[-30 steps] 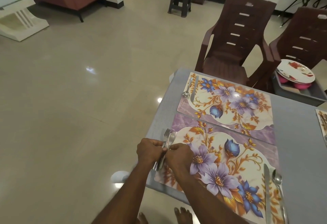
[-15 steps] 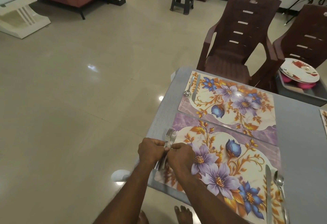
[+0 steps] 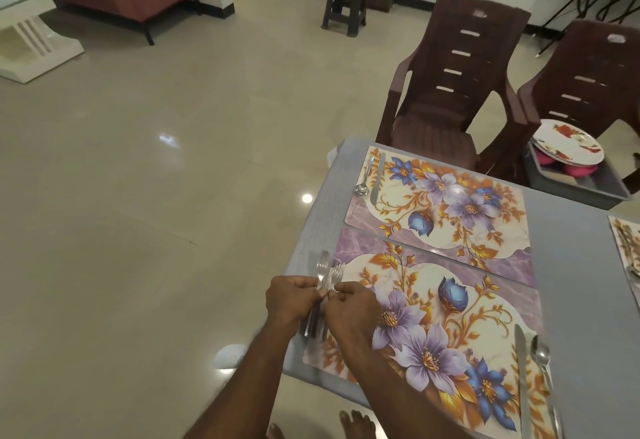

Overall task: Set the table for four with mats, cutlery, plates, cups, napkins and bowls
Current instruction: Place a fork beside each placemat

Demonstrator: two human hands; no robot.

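Note:
Two floral mats lie side by side on the grey table point(image 3: 571, 265). Over the left end of the near mat point(image 3: 450, 327), my left hand point(image 3: 291, 303) grips a bundle of forks point(image 3: 322, 269), tines pointing away. My right hand point(image 3: 353, 307) pinches one fork point(image 3: 336, 272) of that bundle beside it. The near mat's right end carries a knife point(image 3: 521, 366) and a spoon point(image 3: 541, 355). The far mat point(image 3: 440, 203) has a spoon point(image 3: 363, 185) and a knife point(image 3: 377, 182) at its left end.
A grey bin point(image 3: 575, 182) at the table's far side holds floral plates point(image 3: 568, 142) over pink bowls. Two brown plastic chairs point(image 3: 460, 75) stand behind the table. A third mat point(image 3: 627, 244) with cutlery shows at the right edge. The table's left edge drops to tiled floor.
Both hands stay at the near mat's left end with the forks. My right hand's fingers have shifted slightly on one fork; the view has tilted a little.

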